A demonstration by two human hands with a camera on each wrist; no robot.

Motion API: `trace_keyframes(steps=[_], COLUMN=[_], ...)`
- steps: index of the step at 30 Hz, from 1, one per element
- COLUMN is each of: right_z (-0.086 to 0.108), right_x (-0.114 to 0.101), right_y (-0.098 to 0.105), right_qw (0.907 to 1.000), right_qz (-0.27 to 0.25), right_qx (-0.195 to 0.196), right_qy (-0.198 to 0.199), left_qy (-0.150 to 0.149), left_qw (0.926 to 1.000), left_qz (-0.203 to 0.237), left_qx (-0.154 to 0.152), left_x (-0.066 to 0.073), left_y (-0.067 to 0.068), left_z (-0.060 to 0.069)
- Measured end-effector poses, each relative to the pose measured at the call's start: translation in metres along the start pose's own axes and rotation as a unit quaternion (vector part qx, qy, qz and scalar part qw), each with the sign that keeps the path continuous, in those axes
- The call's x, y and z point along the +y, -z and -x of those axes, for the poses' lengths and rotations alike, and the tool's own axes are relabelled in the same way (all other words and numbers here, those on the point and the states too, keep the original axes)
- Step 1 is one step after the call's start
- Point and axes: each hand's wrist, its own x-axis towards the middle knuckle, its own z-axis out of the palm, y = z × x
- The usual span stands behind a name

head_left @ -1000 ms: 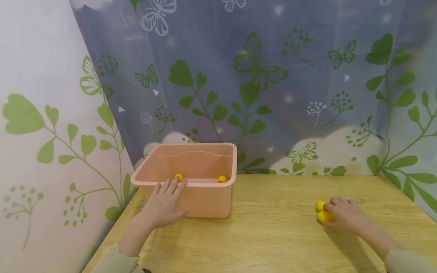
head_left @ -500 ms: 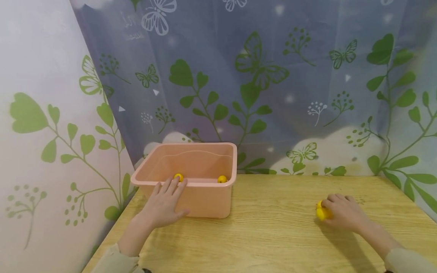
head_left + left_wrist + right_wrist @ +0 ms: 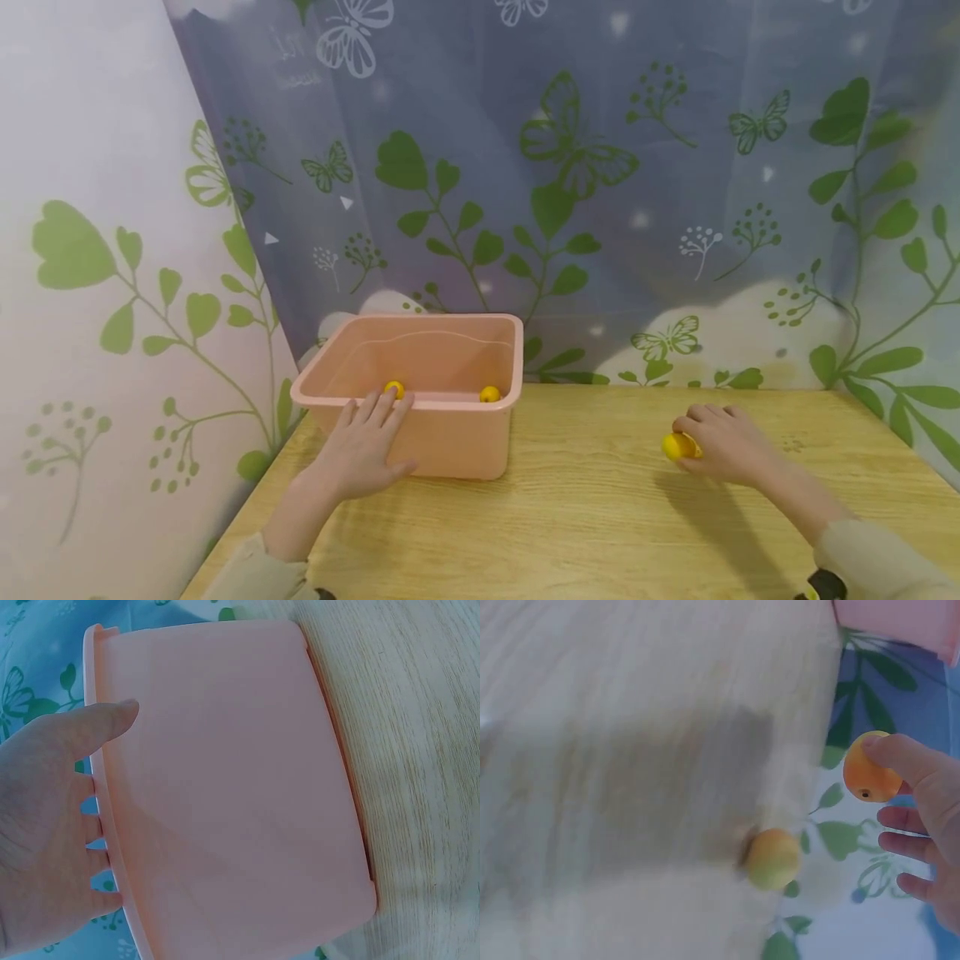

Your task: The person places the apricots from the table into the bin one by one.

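My left hand point(image 3: 362, 446) rests on the front rim of a pink plastic basin point(image 3: 457, 442), its fingers straight and spread. In the left wrist view the thumb point(image 3: 124, 720) lies by the basin's outer wall, and the fingertips are hidden past the rim. My right hand point(image 3: 731, 446) is above the table to the right of the basin. It pinches a small round yellow-orange fruit point(image 3: 870, 769) between thumb and fingers. Another such fruit point(image 3: 773, 859) sits on the table below this hand. Inside the basin are two yellow fruits, one left point(image 3: 393, 389) and one right point(image 3: 490, 394).
The wood-grain table point(image 3: 570, 508) reaches back to a blue-grey curtain point(image 3: 465, 167) printed with leaves and butterflies. A white leaf-printed sheet point(image 3: 112, 375) hangs along the left side. The basin stands at the table's back left.
My right hand has taken one fruit from the pair on the table and has lifted it slightly, moving left and away from me. My left hand has stayed on the rim.
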Motion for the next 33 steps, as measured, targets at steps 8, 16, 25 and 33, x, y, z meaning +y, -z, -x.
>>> trace_keyframes(steps=[8, 16, 25, 33], right_z=[-0.029, -0.06, -0.093, -0.119], right_x=[-0.011, -0.023, -0.043, -0.065], right_y=[0.017, 0.035, 0.057, 0.07], right_qw=[0.9996, 0.9985, 0.997, 0.9967], right_qz=[0.001, 0.0, 0.001, -0.033], right_qx=[0.003, 0.008, 0.017, 0.025], right_qy=[0.029, 0.053, 0.075, 0.07], left_qy=[0.003, 0.006, 0.007, 0.009], left_qw=[1.0, 0.9999, 0.9999, 0.9999], left_qz=[0.001, 0.005, 0.003, 0.003], left_qx=[-0.005, -0.013, -0.01, -0.011], left_x=[-0.001, 0.0, 0.0, 0.002], left_y=[-0.002, 0.0, 0.001, 0.002], left_z=[0.0, 0.0, -0.002, 0.001])
